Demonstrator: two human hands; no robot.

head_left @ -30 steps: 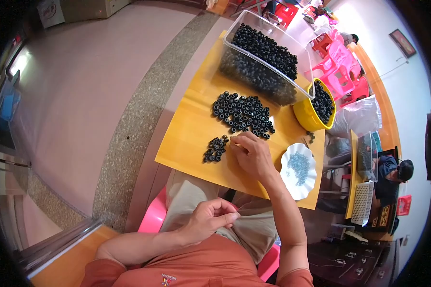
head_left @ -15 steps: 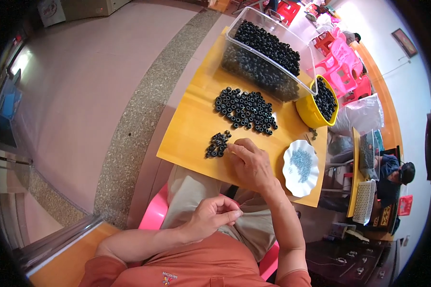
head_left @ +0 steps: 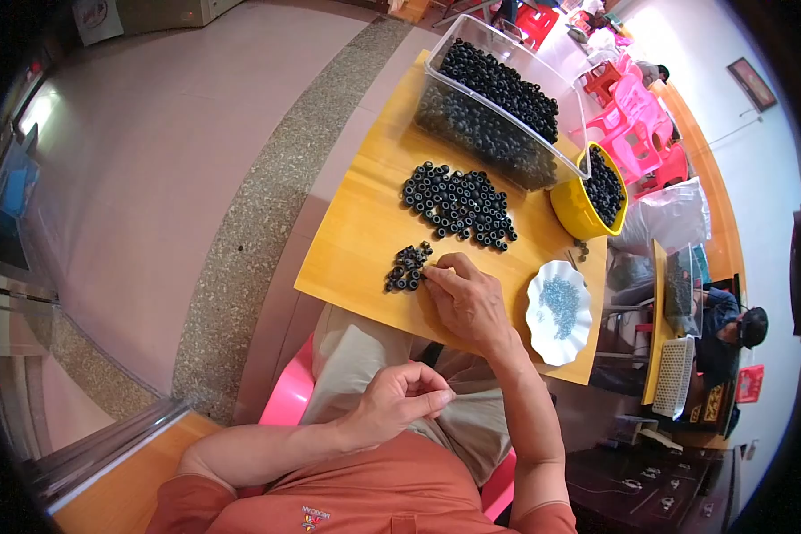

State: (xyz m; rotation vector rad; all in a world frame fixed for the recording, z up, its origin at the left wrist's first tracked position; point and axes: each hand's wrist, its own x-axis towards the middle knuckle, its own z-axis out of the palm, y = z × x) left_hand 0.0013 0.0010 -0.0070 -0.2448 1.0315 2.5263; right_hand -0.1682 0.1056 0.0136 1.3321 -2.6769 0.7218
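My right hand (head_left: 468, 301) rests over the near edge of the wooden table, its thumb and fingers pinched together at the right side of a small heap of black ring-shaped parts (head_left: 408, 268). Whatever lies between those fingertips is too small to make out. Over my lap, my left hand (head_left: 402, 406) is closed, thumb against fingertips; anything in it is hidden. Beyond the small heap spreads a larger group of black ring-shaped parts (head_left: 458, 203), many with their hollow ends up. To the right of my right hand sits a white scalloped dish (head_left: 543, 343) holding tiny pale-blue pieces.
A clear plastic bin (head_left: 587, 165) of black parts stands at the table's far end, beside a yellow tub (head_left: 571, 209) of similar parts. A few small parts and a thin tool lie near the tub. Pink chairs (head_left: 636, 111) and a seated person (head_left: 725, 334) are off to the right.
Both hands keep nearly the same places and poses. My right fingertips stay beside the small heap; the whole view has shifted very slightly.
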